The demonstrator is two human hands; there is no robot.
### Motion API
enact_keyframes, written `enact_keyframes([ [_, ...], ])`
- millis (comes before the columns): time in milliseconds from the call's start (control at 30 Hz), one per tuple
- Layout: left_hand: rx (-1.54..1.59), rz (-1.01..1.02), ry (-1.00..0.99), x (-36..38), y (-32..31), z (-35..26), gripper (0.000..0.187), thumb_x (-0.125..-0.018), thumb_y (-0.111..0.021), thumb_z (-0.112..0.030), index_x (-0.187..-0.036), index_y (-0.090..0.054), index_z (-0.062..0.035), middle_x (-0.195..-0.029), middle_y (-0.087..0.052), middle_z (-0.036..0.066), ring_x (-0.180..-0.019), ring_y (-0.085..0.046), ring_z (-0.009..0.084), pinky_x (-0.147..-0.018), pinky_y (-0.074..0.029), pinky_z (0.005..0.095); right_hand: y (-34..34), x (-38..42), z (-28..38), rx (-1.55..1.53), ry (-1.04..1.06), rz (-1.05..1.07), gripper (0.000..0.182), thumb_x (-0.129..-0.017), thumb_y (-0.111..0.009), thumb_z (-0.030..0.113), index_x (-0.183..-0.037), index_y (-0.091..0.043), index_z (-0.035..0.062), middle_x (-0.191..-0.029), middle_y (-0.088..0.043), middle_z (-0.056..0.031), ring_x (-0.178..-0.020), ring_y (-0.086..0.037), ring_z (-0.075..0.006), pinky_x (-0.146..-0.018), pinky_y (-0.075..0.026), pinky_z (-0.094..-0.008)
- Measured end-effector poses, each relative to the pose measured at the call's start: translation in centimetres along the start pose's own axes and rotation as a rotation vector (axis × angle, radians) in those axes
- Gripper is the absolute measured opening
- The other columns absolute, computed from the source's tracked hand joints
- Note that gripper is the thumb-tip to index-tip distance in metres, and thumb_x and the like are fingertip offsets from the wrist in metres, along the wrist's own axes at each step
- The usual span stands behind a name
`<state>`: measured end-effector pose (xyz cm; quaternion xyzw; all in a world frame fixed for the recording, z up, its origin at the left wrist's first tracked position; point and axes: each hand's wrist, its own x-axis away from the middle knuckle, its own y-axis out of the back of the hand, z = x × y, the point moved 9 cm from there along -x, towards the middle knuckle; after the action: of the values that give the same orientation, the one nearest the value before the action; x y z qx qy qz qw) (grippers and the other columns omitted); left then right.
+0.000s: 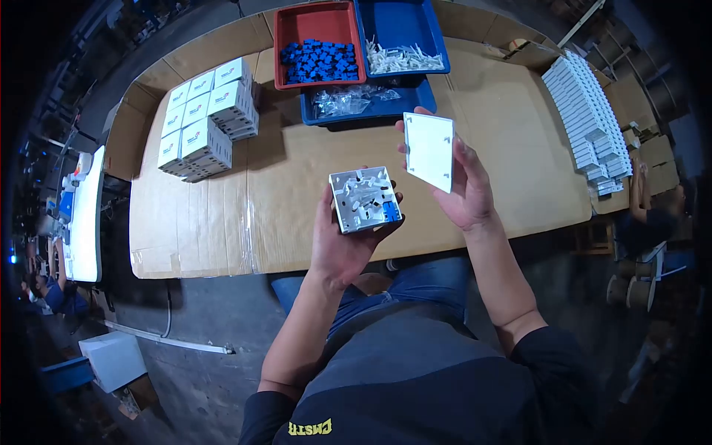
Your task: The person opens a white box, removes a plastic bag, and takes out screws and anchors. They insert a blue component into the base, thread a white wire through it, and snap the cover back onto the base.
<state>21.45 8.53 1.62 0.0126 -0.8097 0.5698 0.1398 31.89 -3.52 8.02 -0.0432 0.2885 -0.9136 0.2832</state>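
Note:
My left hand (343, 248) is closed around a square white plastic box (343, 211), its open side facing up. Inside the box lie a clear plastic bag (363, 194) with small parts and, at the lower right corner, a blue piece (391, 211). To the right and a little higher, my right hand (471, 189) grips a flat white cover (429, 152) by its edges. Small clips show near the cover's corners. The cover is tilted and apart from the box. The fingers behind both pieces are partly hidden.
A red tray (319, 21) of blue pieces and a blue tray (397, 30) of thin white parts rest above another blue tray (419, 107) with clear bags. Stacked white boxes (200, 126) stand left; rows of white pieces (586, 119) stand right. Cardboard (297, 237) covers the table.

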Motion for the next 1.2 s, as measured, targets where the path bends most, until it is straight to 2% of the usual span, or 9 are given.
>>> enact_keyframes([
  [167, -0.015, -0.042, 0.047, -1.6, 0.1, 0.4, 0.065, -0.111, -0.026, -0.056, -0.151, -0.048, -0.0108, -0.142, -0.061, 0.018, -0.128, -0.062, 0.0366, -0.108, -0.049, 0.0542, 0.7, -0.7, -0.1, 0.023, 0.011, 0.008, 0.069, -0.097, -0.069, 0.041, -0.152, -0.051, 0.0033, -0.144, -0.061, -0.0155, -0.127, -0.061, -0.0247, -0.109, -0.046, -0.0359],
  [267, -0.005, -0.095, 0.058, -2.7, 0.4, 0.9, 0.065, -0.111, -0.028, -0.055, -0.148, -0.05, -0.0063, -0.139, -0.062, 0.021, -0.125, -0.063, 0.0402, -0.107, -0.05, 0.0566, 1.8, -1.3, 0.3, 0.353, 0.082, 0.019, 0.056, -0.099, -0.067, 0.027, -0.148, -0.056, 0.0011, -0.141, -0.063, -0.0134, -0.127, -0.06, -0.0204, -0.11, -0.045, -0.0356],
  [300, -0.022, -0.116, 0.073, -2.9, 0.5, 1.0, 0.064, -0.111, -0.029, -0.055, -0.147, -0.05, -0.0055, -0.138, -0.063, 0.021, -0.124, -0.064, 0.0409, -0.106, -0.05, 0.0569, 1.0, -1.4, 1.4, 0.657, 0.2, 0.036, 0.049, -0.101, -0.062, 0.016, -0.146, -0.058, -0.0009, -0.139, -0.065, -0.0116, -0.128, -0.059, -0.018, -0.111, -0.044, -0.0346],
  [400, -0.007, -0.155, 0.086, -3.3, 0.7, 1.2, 0.064, -0.111, -0.03, -0.053, -0.143, -0.05, -0.0013, -0.132, -0.064, 0.023, -0.12, -0.065, 0.0423, -0.106, -0.051, 0.0573, 0.5, -1.9, 0.5, 0.701, 0.06, 0.124, 0.048, -0.101, -0.061, 0.013, -0.147, -0.057, -0.0005, -0.139, -0.065, -0.0108, -0.128, -0.059, -0.0178, -0.111, -0.044, -0.0333],
  [600, 0.026, -0.181, 0.09, -3.9, 0.7, 1.9, 0.066, -0.11, -0.026, -0.052, -0.145, -0.045, 0.0014, -0.134, -0.062, 0.022, -0.121, -0.064, 0.0424, -0.108, -0.05, 0.0583, 0.5, -2.7, -1.4, 0.671, 0.032, 0.28, 0.046, -0.105, -0.056, 0.024, -0.146, -0.059, 0.0013, -0.139, -0.065, -0.011, -0.128, -0.059, -0.0182, -0.108, -0.045, -0.032],
  [767, -0.007, -0.197, 0.099, -4.3, 0.6, 2.2, 0.065, -0.11, -0.024, -0.051, -0.148, -0.043, -0.0025, -0.14, -0.057, 0.022, -0.125, -0.062, 0.0397, -0.111, -0.049, 0.0588, 0.6, -2.7, -2.4, 0.729, -0.05, 0.316, 0.048, -0.106, -0.058, 0.031, -0.144, -0.061, 0.003, -0.128, -0.067, -0.0111, -0.118, -0.061, -0.0191, -0.103, -0.046, -0.0327],
  [867, -0.026, -0.174, 0.111, -4.6, 0.5, 2.3, 0.062, -0.111, -0.023, -0.051, -0.149, -0.043, -0.0057, -0.141, -0.056, 0.02, -0.128, -0.061, 0.0365, -0.112, -0.049, 0.0586, 0.3, -2.8, -2.3, 0.8, 0.011, 0.336, 0.047, -0.106, -0.058, 0.032, -0.142, -0.063, 0.0032, -0.124, -0.066, -0.0113, -0.115, -0.061, -0.0206, -0.101, -0.047, -0.0323],
  [1000, -0.047, -0.186, 0.11, -4.9, 0.6, 2.6, 0.059, -0.111, -0.022, -0.048, -0.148, -0.045, -0.008, -0.141, -0.057, 0.017, -0.13, -0.059, 0.0326, -0.113, -0.049, 0.0576, 0.6, -2.6, -2.8, 0.774, -0.022, 0.356, 0.047, -0.105, -0.059, 0.033, -0.142, -0.064, 0.0033, -0.127, -0.065, -0.0126, -0.117, -0.061, -0.0224, -0.101, -0.047, -0.0326],
  [1200, -0.09, -0.234, 0.114, -5.2, 1.3, 2.8, 0.064, -0.112, -0.02, -0.057, -0.151, -0.044, -0.0117, -0.143, -0.057, 0.013, -0.131, -0.058, 0.0304, -0.114, -0.048, 0.0538, 1.1, -2.7, -3.8, 0.732, -0.032, 0.356, 0.048, -0.105, -0.06, 0.034, -0.142, -0.064, 0.0032, -0.131, -0.065, -0.0135, -0.119, -0.062, -0.024, -0.105, -0.047, -0.034],
])
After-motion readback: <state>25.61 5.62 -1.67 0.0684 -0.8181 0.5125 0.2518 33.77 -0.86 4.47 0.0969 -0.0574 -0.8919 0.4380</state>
